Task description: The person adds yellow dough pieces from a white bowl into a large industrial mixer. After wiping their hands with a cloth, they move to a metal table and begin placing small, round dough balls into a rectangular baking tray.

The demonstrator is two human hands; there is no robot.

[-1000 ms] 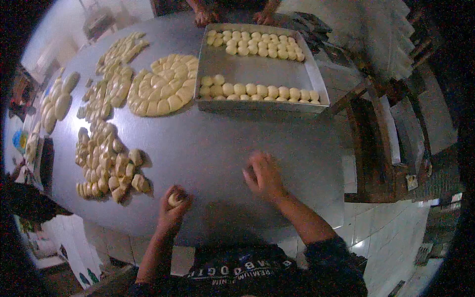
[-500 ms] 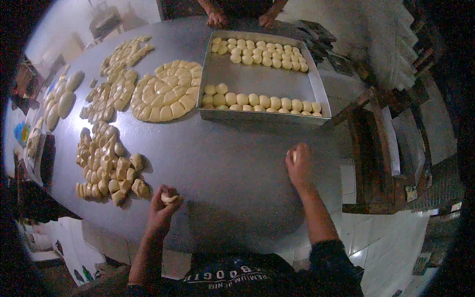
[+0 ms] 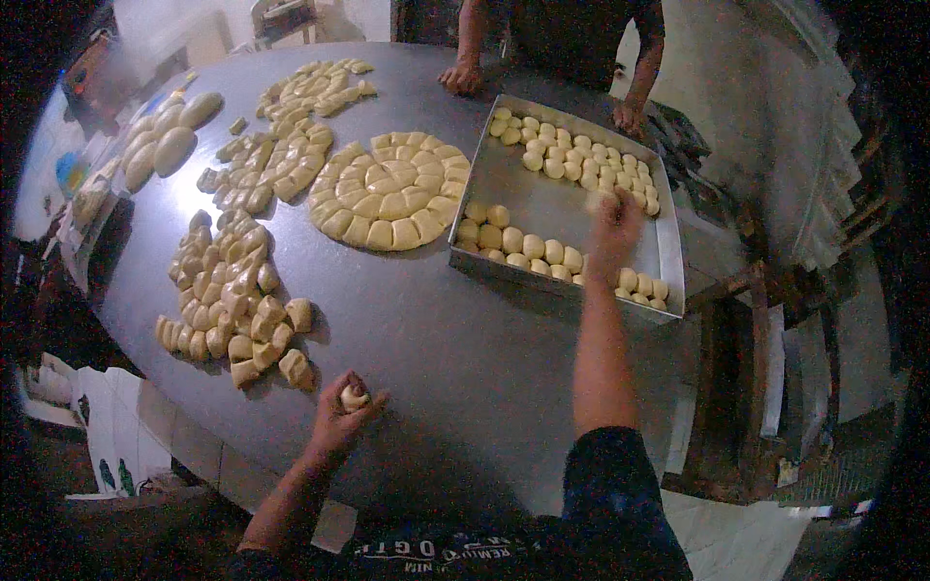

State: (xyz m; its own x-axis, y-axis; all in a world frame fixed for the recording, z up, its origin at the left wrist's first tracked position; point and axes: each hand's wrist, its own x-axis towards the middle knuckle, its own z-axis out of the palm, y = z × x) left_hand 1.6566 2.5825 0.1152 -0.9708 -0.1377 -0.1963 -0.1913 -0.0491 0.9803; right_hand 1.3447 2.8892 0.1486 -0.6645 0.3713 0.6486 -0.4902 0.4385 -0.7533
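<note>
My right hand (image 3: pixel 617 237) reaches over a metal tray (image 3: pixel 552 205), its fingers closed on a pale dough ball (image 3: pixel 597 201) near the far rows. Rounded dough balls (image 3: pixel 581 160) fill the tray's far side, and more (image 3: pixel 533 246) line its near side, partly hidden by my forearm. Low over the table, at its near side, my left hand (image 3: pixel 339 423) curls around another dough ball (image 3: pixel 355 398). Beside that hand lies a heap of cut dough pieces (image 3: pixel 225 295).
A coil of cut dough (image 3: pixel 387 194) rests left of the tray. Beyond it are more cut pieces (image 3: pixel 281 160) and smooth oval dough lumps (image 3: pixel 172 145). Across the metal table a co-worker's hands (image 3: pixel 461 79) rest near the tray. A wooden rack (image 3: pixel 741 387) stands at the right.
My right hand has moved from the bare table forward into the tray with its dough ball. My left hand still holds its dough ball. The view has shifted, showing more of the co-worker.
</note>
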